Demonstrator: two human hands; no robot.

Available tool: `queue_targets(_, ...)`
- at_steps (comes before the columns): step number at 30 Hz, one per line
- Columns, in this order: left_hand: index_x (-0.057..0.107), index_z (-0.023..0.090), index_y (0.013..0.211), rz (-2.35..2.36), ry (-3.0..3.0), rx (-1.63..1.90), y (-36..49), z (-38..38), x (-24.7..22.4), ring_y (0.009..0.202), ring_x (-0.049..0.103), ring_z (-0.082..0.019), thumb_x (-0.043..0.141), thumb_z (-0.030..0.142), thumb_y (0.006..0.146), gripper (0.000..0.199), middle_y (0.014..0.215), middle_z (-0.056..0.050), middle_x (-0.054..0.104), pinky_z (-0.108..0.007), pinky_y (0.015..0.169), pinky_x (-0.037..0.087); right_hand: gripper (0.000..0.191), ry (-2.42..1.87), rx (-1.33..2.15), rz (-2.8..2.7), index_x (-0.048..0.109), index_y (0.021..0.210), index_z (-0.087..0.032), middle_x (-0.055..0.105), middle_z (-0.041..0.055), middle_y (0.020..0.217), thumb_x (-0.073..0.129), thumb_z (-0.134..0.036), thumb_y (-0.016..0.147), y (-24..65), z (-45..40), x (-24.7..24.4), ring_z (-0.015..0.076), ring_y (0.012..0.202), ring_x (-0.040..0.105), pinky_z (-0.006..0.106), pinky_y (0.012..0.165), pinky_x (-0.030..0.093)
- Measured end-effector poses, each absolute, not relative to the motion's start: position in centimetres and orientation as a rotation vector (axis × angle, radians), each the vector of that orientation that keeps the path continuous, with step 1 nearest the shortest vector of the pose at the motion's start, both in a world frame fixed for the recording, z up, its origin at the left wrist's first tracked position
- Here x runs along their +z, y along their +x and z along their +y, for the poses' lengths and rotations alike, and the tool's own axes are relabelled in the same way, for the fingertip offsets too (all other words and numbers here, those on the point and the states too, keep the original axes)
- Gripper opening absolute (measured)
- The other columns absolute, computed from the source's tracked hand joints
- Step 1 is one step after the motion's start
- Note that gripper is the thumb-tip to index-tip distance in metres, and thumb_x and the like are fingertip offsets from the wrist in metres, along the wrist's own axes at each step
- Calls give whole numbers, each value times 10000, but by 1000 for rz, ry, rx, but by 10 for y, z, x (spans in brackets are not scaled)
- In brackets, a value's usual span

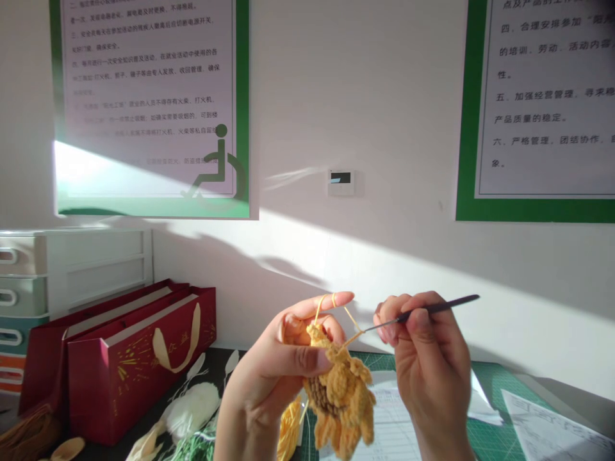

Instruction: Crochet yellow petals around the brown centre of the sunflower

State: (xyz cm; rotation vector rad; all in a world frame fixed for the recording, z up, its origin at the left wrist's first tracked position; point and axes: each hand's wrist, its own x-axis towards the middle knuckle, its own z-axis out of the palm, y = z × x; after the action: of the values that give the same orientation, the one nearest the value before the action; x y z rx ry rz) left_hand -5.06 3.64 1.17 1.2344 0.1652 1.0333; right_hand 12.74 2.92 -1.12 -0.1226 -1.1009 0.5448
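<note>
My left hand (295, 342) pinches a crocheted flower (343, 397) with yellow petals and a brown centre. Yellow yarn (319, 308) loops around its raised index finger. Held like a pencil in my right hand (430, 352) is a crochet hook (444, 305) with a dark handle and thin metal shaft. The hook's tip, just right of the flower, carries a loop of the yellow yarn, which runs back both to the petals and to the left index finger. My left fingers partly cover the flower's upper part.
Red gift bags (139, 358) and a stack of drawers (24, 307) stand at the left. White yarn (192, 410), green yarn (195, 447) and a yellow yarn skein (289, 429) lie nearby. Printed papers (391, 422) rest on a green cutting mat (494, 384). Behind is a wall with posters (148, 96).
</note>
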Motion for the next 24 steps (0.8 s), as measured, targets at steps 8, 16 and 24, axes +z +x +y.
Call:
queue_targets(8,784,278,1248,322,1340,1311,-40,20,14,755,638,-125,919,123,718,569,859,-9,686,-221,695,528,162,-298,418,-1288,554,848,-237,670,-23,757,656,-218,972,119,39,-14,129,681,632,282,646,523)
queue_targets(16,743,247,1306,244,1263,1177,-33,30,6,704,690,-157,936,116,682,666,840,-17,711,-256,648,556,448,-247,-655,-1423,696,1155,-192,749,61,989,659,93,811,135,42,-23,211,901,703,380,720,604)
queue_targets(24,732,198,1311,162,1209,1113,-40,28,7,747,690,-156,897,102,718,623,845,-18,716,-248,709,538,541,-127,-508,-1337,677,1287,-229,754,73,1060,638,64,833,127,55,-32,245,933,703,449,723,594)
